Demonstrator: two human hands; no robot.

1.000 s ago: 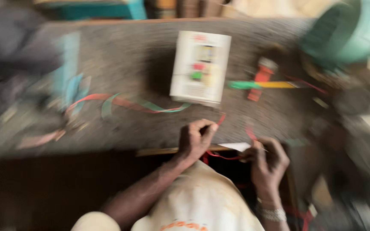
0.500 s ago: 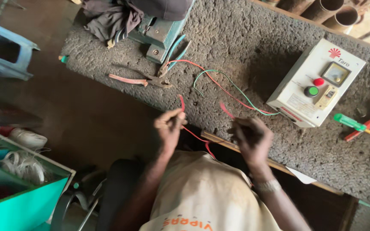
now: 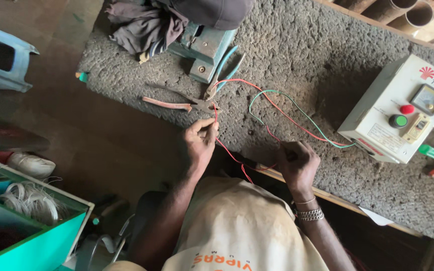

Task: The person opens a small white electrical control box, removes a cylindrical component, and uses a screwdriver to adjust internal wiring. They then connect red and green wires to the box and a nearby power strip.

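A thin red wire [image 3: 237,158] runs slackly left to right between both hands above the grey, rough-topped bench [image 3: 302,45]. The left hand [image 3: 199,143] pinches its upper stretch; the right hand [image 3: 297,163] is clenched around the other end. Pink-handled pliers [image 3: 177,104] lie just beyond, and a white switch box [image 3: 403,113] sits to the right.

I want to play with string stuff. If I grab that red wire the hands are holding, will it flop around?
Probably floppy: the red wire sags and curves between the left hand and right hand. It looks thin, so likely light. Pulling may drag on the white box it runs toward.
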